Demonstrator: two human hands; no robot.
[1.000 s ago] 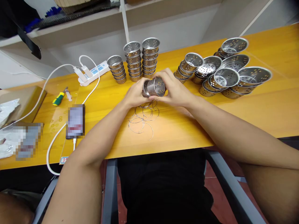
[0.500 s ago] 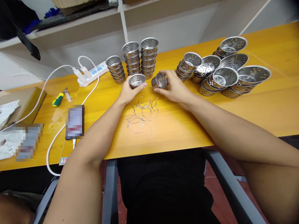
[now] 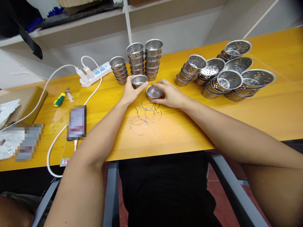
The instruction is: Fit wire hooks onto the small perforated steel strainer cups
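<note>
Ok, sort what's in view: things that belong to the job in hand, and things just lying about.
In the job:
- perforated metal cup in the left hand
- second cup between the right hand's fingers
- wire pieces, probably
- upright cup stacks and tilted cup stacks, probably

Just lying about, it seems:
- phone
- power strip
- green-and-yellow-handled tool

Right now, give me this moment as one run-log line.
left hand: holding cup | right hand: holding second cup | wires: loose on table

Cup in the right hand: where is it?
Just above the head view's centre, the cup in the right hand is beyond the wire loops, right of another cup in the left hand.
</note>
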